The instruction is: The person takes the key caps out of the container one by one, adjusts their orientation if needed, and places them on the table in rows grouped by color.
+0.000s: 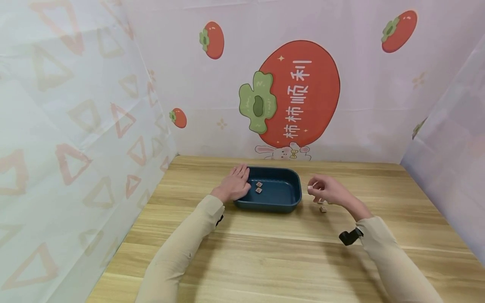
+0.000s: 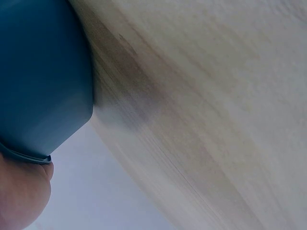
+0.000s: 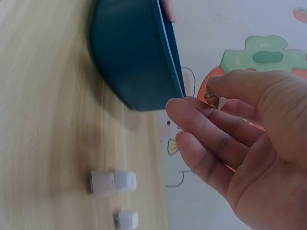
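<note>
Right of centre, pinching a small cube between fingers of the right hand. Near centre, resting the left hand, fingers extended, on the blue tray.

A pale wood-grain tabletop meets a pinkish-white backdrop sheet printed with a large red persimmon and a white rabbit; red and beige triangle outlines mark the whitish sheet at left

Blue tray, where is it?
In the head view, the blue tray sits on the table between the left hand, at its left end, and the right hand.
</note>
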`<state>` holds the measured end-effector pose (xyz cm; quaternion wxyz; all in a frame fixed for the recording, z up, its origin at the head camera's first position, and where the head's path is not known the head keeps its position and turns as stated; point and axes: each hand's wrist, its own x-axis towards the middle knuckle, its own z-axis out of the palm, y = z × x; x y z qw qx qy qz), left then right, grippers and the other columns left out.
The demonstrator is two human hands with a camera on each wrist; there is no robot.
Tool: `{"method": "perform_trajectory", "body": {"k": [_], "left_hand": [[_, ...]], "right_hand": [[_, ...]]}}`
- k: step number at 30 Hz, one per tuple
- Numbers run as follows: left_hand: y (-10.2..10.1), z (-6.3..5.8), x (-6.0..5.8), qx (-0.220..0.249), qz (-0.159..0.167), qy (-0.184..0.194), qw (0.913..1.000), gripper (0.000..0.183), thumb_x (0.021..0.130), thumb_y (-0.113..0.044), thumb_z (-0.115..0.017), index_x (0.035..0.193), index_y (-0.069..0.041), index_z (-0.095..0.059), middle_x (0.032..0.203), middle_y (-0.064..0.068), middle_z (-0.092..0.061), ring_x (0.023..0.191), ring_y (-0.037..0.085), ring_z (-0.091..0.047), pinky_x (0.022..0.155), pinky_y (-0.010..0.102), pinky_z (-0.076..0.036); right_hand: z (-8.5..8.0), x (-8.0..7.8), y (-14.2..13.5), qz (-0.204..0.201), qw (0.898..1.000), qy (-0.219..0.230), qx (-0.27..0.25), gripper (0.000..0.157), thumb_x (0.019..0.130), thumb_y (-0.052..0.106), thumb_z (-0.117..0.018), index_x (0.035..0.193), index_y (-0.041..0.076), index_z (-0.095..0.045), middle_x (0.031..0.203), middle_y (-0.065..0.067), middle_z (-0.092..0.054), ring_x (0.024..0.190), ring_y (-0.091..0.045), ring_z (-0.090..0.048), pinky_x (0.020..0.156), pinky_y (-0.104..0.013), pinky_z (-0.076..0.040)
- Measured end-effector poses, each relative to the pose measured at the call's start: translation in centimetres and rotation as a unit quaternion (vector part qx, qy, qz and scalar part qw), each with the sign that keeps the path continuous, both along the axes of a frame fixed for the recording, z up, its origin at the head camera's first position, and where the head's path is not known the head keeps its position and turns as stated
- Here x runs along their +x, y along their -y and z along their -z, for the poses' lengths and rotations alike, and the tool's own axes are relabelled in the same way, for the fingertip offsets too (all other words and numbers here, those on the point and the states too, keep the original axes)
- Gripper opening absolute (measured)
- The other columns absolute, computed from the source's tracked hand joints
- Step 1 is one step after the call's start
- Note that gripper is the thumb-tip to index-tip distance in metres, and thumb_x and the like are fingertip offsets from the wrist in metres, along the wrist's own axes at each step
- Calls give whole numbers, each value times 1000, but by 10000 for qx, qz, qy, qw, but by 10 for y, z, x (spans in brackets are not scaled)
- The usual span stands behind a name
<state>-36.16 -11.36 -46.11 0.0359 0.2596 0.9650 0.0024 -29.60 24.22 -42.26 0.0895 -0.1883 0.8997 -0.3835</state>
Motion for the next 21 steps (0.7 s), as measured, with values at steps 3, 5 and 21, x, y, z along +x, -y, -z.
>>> {"method": "perform_trajectory", "body": {"k": [3, 5, 21], "left_hand": [[-1, -1, 0, 35, 11, 31, 10000, 65, 103, -33, -31, 157, -2, -12, 166, 12, -4, 155, 29, -5, 126, 42, -5], [-1, -2, 0, 40, 14, 31, 10000, 65, 103, -34, -31, 157, -2, -11, 166, 13, -5, 155, 28, -4, 126, 42, -5], [0, -3, 1, -44, 37, 45, 10000, 65, 103, -34, -29, 157, -2, -12, 166, 13, -4, 155, 28, -3, 126, 43, -6]], "right_hand": [[2, 2, -7, 41, 9999, -99, 111, 26, 95, 21, -62, 110, 0, -62, 90, -23, -68, 70, -30, -70, 61, -39, -57], [4, 3, -11, 73, 9997, -178, 139, 23, 94, 20, -63, 107, 0, -63, 85, -21, -68, 66, -30, -69, 58, -35, -54], [29, 14, -46, 356, 9991, -23, 246, 20, 92, 14, -64, 104, -2, -65, 77, -11, -69, 64, -20, -64, 55, -30, -53]]}}
